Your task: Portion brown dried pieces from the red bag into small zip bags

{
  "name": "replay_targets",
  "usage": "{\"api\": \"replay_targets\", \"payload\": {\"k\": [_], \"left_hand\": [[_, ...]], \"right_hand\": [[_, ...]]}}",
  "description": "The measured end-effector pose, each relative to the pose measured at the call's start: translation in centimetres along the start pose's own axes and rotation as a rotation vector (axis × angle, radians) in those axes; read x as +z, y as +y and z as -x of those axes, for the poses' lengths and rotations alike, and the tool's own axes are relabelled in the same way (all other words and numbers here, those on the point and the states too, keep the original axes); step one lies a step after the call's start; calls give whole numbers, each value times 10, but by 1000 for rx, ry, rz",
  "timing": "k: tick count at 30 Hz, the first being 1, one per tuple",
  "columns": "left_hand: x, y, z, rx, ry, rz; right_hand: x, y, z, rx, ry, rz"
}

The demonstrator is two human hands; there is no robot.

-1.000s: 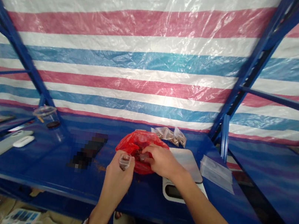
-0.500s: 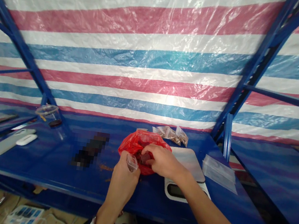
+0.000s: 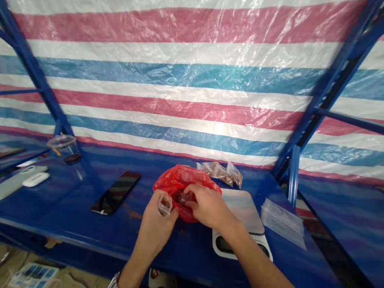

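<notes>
A red plastic bag point(image 3: 175, 182) lies open on the blue shelf point(image 3: 68, 222), with dark brown pieces inside it. My left hand point(image 3: 155, 225) is closed on a small clear plastic bag point(image 3: 165, 203), held upright at the red bag's near edge. My right hand point(image 3: 206, 206) reaches into the red bag's mouth, fingers pinched on a dark brown piece point(image 3: 184, 197). The two hands are almost touching.
A white digital scale point(image 3: 244, 219) sits right of the red bag. Several filled clear packets point(image 3: 220, 171) lie behind it, and empty clear bags point(image 3: 283, 220) to its right. A black phone point(image 3: 116, 192), a clear cup point(image 3: 62, 145) and white items point(image 3: 28, 178) lie to the left.
My left hand with the small clear bag has moved slightly up towards the red bag. My right hand stays in the bag's mouth, still gripping a brown piece.
</notes>
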State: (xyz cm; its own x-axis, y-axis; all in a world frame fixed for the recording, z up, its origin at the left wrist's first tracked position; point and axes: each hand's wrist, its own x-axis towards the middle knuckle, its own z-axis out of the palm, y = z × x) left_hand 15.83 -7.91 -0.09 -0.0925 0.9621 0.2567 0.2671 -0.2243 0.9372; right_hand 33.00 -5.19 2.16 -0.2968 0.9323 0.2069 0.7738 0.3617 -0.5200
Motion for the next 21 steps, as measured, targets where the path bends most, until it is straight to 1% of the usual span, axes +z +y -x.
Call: {"api": "replay_targets", "payload": {"k": [3,6,9,11,13,17,19,21], "left_hand": [[-1,2,1,22,30,-53],[0,4,1,49,41,-101],[2,7,-1,47,31,-163],[6,11,-4,22,13,-229],[11,16,-10,-8,-15,-304],[21,26,-25,11,-69,-395],[27,29,-30,38,-86,-395],[31,28,-31,44,-90,-366]], "right_hand": [[-2,8,-2,-15,40,-72],[-5,14,-6,-75,114,-204],[-10,12,-8,-132,199,-345],[-16,6,-8,-145,253,-388],[-22,-1,-7,-183,299,-368],[-33,-10,-2,-364,316,-172],[-36,-10,1,-395,315,-73],[-37,-8,3,-393,325,-10]]}}
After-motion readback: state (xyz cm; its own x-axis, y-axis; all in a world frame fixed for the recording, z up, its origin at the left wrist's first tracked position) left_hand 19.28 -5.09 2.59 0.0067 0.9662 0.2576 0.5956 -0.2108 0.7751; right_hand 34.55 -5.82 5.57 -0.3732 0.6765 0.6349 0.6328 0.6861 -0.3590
